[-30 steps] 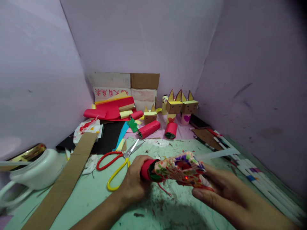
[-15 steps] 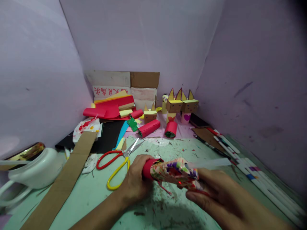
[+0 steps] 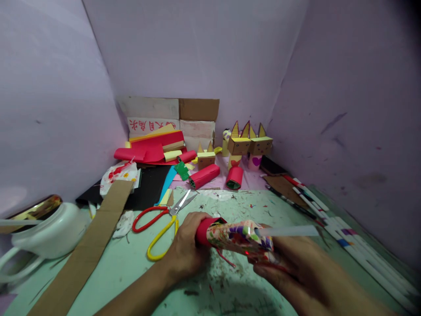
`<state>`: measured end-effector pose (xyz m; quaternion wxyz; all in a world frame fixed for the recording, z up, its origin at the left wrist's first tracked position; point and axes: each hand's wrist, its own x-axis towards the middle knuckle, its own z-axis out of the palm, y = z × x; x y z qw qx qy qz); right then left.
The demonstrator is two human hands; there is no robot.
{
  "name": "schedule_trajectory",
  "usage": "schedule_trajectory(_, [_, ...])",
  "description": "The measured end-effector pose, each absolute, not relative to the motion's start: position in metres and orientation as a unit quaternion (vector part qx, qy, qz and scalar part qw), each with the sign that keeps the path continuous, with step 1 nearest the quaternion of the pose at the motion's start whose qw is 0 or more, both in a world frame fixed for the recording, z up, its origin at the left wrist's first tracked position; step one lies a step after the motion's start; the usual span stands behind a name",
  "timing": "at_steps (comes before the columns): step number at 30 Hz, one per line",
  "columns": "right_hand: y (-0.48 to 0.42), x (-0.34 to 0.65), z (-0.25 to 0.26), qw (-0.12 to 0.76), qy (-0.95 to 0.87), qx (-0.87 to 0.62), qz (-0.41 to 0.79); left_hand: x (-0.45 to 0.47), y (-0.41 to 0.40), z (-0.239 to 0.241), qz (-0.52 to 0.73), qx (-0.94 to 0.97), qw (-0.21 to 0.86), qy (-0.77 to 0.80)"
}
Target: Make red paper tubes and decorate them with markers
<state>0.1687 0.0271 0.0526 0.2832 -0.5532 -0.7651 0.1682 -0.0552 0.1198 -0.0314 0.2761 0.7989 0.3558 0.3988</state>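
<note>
Red tube (image 3: 204,231) clamped in left hand (image 3: 186,248), floral paper (image 3: 240,239) pinched round it by right hand (image 3: 296,267) — wrapping mid-way; next, probably, smoothing paper tight — glue stick (image 3: 289,231) close.

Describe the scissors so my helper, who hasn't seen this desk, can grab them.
On the green work mat, look just beyond the left hand, right of the long cardboard strip. The scissors lie flat there, blades pointing away, with one red handle loop and one yellow.
</note>
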Motion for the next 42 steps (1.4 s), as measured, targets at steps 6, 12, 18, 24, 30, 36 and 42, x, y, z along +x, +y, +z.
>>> schedule_trajectory(6, [0.029,0.168,0.056,0.303,-0.746,-0.547,0.231,-0.055,0.121,-0.029,0.39,0.774,0.325,0.378])
schedule_trajectory(12, [0.035,0.171,0.064,0.348,-0.698,-0.539,0.317,-0.055,0.121,-0.02,0.374,0.754,0.368,0.394])
schedule_trajectory(18, [0.025,0.198,0.06,0.36,-0.646,-0.579,0.345,-0.057,0.121,-0.023,0.376,0.763,0.36,0.384])
schedule_trajectory(24, [0.014,0.208,0.04,0.378,-0.63,-0.603,0.312,-0.058,0.121,-0.024,0.387,0.781,0.324,0.368])
schedule_trajectory(30, [0.011,0.216,0.024,0.353,-0.66,-0.592,0.298,-0.058,0.119,-0.022,0.399,0.793,0.279,0.365])
schedule_trajectory(36, [0.009,0.205,0.024,0.351,-0.66,-0.623,0.231,-0.058,0.118,-0.021,0.408,0.801,0.26,0.354])
schedule_trajectory(42, [0.011,0.208,0.026,0.303,-0.695,-0.598,0.259,-0.057,0.118,-0.02,0.405,0.798,0.268,0.358])
